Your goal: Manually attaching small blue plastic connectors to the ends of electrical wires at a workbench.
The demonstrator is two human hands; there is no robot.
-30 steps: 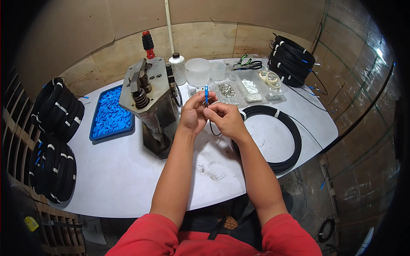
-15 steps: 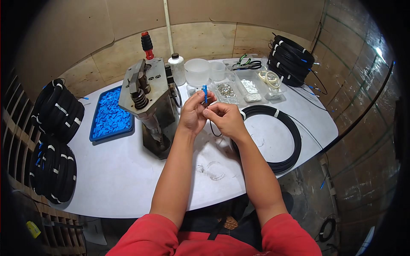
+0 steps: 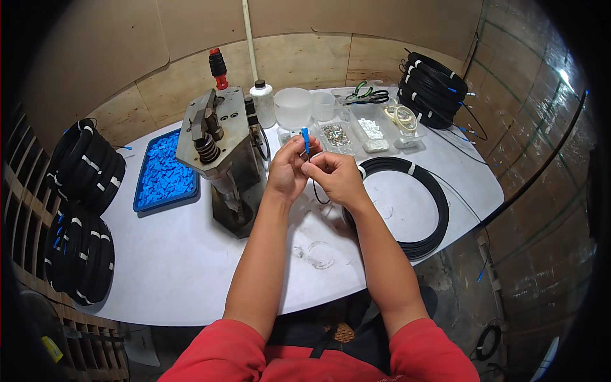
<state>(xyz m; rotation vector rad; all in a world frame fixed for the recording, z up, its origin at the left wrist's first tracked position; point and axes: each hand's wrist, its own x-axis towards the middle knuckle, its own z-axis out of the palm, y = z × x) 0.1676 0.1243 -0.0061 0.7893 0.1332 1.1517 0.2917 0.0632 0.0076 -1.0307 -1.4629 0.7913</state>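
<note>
Over the middle of the white table, my left hand (image 3: 287, 172) is closed on a small blue connector (image 3: 306, 137), which points upward between thumb and fingers. Just below it, my right hand (image 3: 333, 177) pinches the thin black cable (image 3: 319, 195) running into the connector's lower end. The two hands nearly touch. From my right fingers the cable loops down; part of it is hidden behind the hand. To the right lies a flat coil of black cable (image 3: 439, 210), bound with white ties and partly covered by my right forearm.
A metal press (image 3: 223, 140) with a red-and-black handle stands left of my hands, beside a tray (image 3: 141, 205) of blue connector parts. Clear bins (image 3: 364, 145) of small parts, a white bottle (image 3: 262, 105) and scissors (image 3: 377, 97) sit behind. Stacked cable coils (image 3: 431, 89) flank the table.
</note>
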